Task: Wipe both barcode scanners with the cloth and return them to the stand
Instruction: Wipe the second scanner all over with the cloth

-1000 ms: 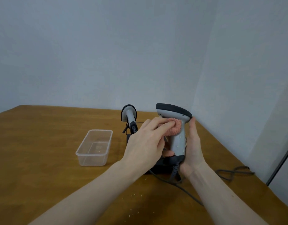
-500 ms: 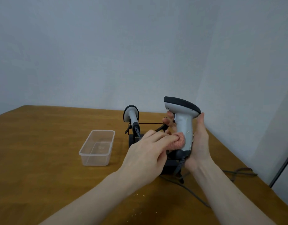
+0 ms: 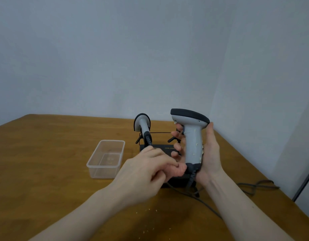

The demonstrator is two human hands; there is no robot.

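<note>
Head-camera footage shows the wiping step in hand on one scanner. A grey pistol-shaped plastic barcode scanner with a black top [image 3: 192, 138] is held upright in the right hand [image 3: 208, 153], whose fingers are curled around the far side of the grip while the palm backs the near side; the scanner's head stands above the fingertips and its black cable boot hangs below them. Pale specks can be seen on the grip, so cleaning is judged unfinished.

The left hand [image 3: 150, 169] is placed low, just beside the base of the grip, its fingers bunched loosely together. The pink cloth named in the task cannot be made out; whether it is pinched inside those fingers cannot be told.

A second grey scanner with a black-rimmed head [image 3: 142, 125] is seated in the black desktop stand [image 3: 160, 147], beyond the left fingertips and well clear of both hands. A clear rectangular plastic container [image 3: 106, 158] lies to the left of the left fingers on the brown wooden table [image 3: 46, 171].

The next move is judged to call for the left fingers to be brought up along the grip, with firm pressure over the specks, while the scanner is kept steady and its cable is kept slack.
</note>
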